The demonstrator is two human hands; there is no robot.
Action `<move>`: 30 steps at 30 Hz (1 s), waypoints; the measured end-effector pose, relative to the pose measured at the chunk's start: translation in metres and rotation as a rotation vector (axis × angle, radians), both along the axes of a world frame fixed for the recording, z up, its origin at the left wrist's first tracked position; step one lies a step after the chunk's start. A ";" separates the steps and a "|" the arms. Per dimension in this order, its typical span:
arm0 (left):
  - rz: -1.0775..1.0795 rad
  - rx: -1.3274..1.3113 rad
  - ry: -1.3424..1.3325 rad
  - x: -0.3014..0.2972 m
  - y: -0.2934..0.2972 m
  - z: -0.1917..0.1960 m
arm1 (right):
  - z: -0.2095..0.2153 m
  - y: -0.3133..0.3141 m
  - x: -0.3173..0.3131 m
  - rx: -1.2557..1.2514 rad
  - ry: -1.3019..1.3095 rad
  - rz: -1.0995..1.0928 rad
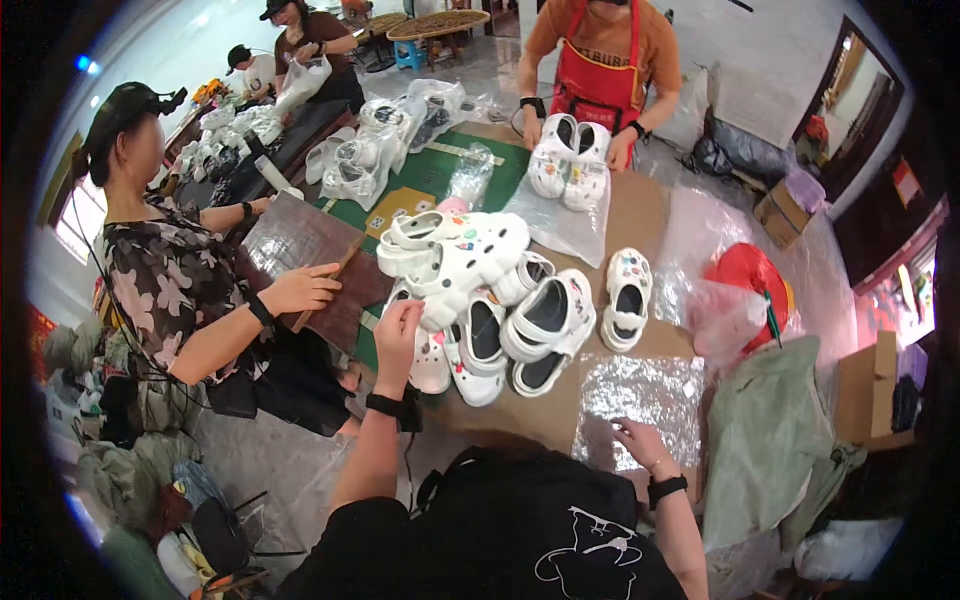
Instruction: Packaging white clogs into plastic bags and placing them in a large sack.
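My left hand is raised over the table's near edge, fingers pinched on the heel of a white clog decorated with small coloured charms, lifted above a heap of white clogs. My right hand rests with spread fingers on a flat clear plastic bag lying on the brown table. A single white clog lies apart to the right of the heap.
A person in a red apron holds a pair of white clogs over a plastic bag at the far side. At the left, a seated person's hand rests on a brown board. More bagged clogs lie at the back left. A red bag sits right.
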State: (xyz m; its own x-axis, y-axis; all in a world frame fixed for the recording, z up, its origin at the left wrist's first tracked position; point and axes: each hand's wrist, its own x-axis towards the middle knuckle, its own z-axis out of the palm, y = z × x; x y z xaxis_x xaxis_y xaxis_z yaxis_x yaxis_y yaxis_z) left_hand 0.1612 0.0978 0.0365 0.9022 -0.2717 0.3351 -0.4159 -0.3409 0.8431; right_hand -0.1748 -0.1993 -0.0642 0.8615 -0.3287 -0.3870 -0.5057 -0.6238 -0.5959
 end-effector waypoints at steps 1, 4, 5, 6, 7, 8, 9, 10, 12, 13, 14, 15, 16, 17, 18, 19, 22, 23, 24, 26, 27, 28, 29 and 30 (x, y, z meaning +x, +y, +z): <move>0.009 -0.009 -0.003 0.011 0.001 0.001 | 0.017 0.006 0.021 0.034 -0.055 0.033; 0.040 -0.040 -0.152 0.053 0.008 -0.005 | 0.042 0.022 0.077 -0.057 -0.274 0.170; 0.046 -0.044 -0.157 0.065 0.006 -0.008 | 0.049 0.028 0.093 -0.061 -0.279 0.177; 0.068 0.009 -0.153 0.075 0.004 -0.010 | 0.061 0.037 0.109 -0.097 -0.366 0.171; 0.088 0.064 -0.148 0.086 0.002 -0.013 | 0.070 0.044 0.123 -0.130 -0.453 0.163; 0.054 0.060 -0.191 0.092 -0.001 -0.015 | 0.075 0.047 0.131 -0.151 -0.482 0.177; 0.054 0.094 -0.165 0.096 -0.002 -0.018 | 0.079 0.052 0.140 -0.148 -0.479 0.180; 0.062 0.085 -0.179 0.101 -0.004 -0.020 | 0.082 0.056 0.149 -0.138 -0.469 0.154; 0.029 0.083 -0.108 0.105 -0.005 -0.027 | 0.078 0.060 0.158 -0.131 -0.460 0.100; -0.013 0.088 -0.024 0.104 -0.005 -0.031 | 0.079 0.061 0.159 -0.127 -0.456 0.104; -0.028 0.105 -0.126 0.104 -0.007 -0.039 | 0.083 0.062 0.162 -0.037 -0.400 0.011; -0.029 0.095 -0.065 0.107 -0.007 -0.045 | 0.085 0.062 0.166 0.053 -0.343 -0.079; -0.025 0.087 0.034 0.110 -0.004 -0.049 | 0.085 0.061 0.170 -0.017 -0.362 -0.033; -0.039 0.075 0.135 0.110 -0.009 -0.043 | 0.079 0.058 0.172 -0.019 -0.361 -0.037; -0.034 0.075 0.136 0.112 -0.008 -0.042 | 0.068 0.058 0.174 -0.045 -0.337 0.018; -0.014 0.120 0.085 0.115 -0.008 -0.041 | 0.059 0.058 0.176 -0.071 -0.315 0.074; 0.035 0.263 -0.156 0.121 -0.017 -0.016 | 0.051 0.060 0.184 -0.025 -0.333 0.019; 0.044 0.367 -0.335 0.119 -0.022 -0.008 | 0.051 0.060 0.182 0.036 -0.299 -0.032; -0.012 0.405 -0.368 0.123 -0.024 -0.012 | 0.053 0.060 0.181 -0.015 -0.316 -0.040; -0.093 0.483 -0.381 0.129 -0.023 -0.008 | 0.054 0.059 0.185 -0.026 -0.285 -0.030; -0.127 0.522 -0.344 0.131 -0.017 -0.003 | 0.056 0.059 0.188 -0.034 -0.250 -0.030; -0.131 0.514 -0.337 0.133 -0.017 -0.003 | 0.051 0.057 0.190 -0.024 -0.242 -0.041; -0.176 0.579 -0.398 0.132 -0.011 0.001 | 0.052 0.058 0.191 -0.024 -0.245 -0.036; -0.219 0.647 -0.458 0.130 -0.006 0.003 | 0.055 0.058 0.191 -0.022 -0.249 -0.027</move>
State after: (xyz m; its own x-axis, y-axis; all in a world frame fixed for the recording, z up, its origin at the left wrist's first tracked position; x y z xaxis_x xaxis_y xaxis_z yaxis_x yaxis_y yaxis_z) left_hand 0.2912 0.0918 0.0390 0.6184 -0.6912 0.3740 -0.7843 -0.5726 0.2385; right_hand 0.0164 -0.1411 -0.0089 0.9200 -0.3592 -0.1570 -0.3622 -0.6258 -0.6908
